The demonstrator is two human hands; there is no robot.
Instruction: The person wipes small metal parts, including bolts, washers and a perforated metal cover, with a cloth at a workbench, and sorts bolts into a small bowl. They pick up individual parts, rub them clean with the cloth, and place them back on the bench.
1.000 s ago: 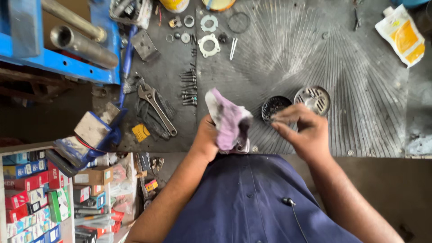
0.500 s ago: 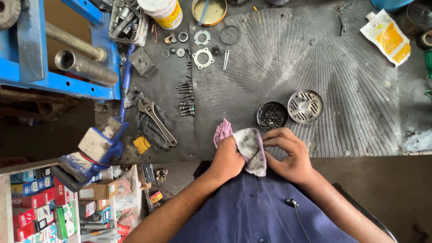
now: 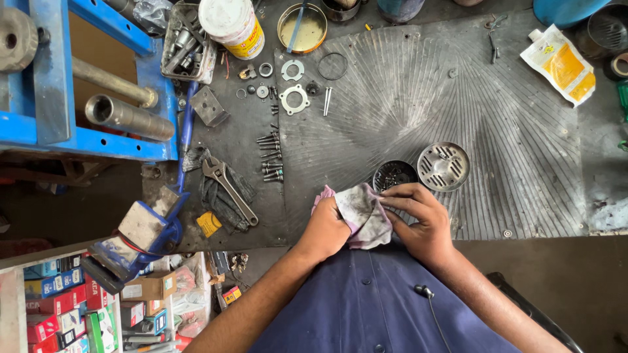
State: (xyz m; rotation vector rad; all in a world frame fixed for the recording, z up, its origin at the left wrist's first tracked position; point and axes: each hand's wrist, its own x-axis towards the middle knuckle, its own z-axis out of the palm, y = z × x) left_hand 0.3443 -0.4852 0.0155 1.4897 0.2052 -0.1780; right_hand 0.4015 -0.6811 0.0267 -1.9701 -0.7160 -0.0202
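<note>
the ribbed rubber mat (image 3: 458,104) now lies open and bare in front of me, since i've drawn both hands back from over it to the near edge against my blue shirt (image 3: 366,307). the dirty rag (image 3: 364,216), loose and raised a second ago, is now bunched between my left hand (image 3: 325,230), curled round its left side, and my right hand (image 3: 418,219), fingers pinching its right edge. just beyond my knuckles sit the slotted metal disc (image 3: 443,166) and dark round cup (image 3: 394,174), with the row of bolts (image 3: 270,157) and wrench (image 3: 227,186) off to the left.
</note>
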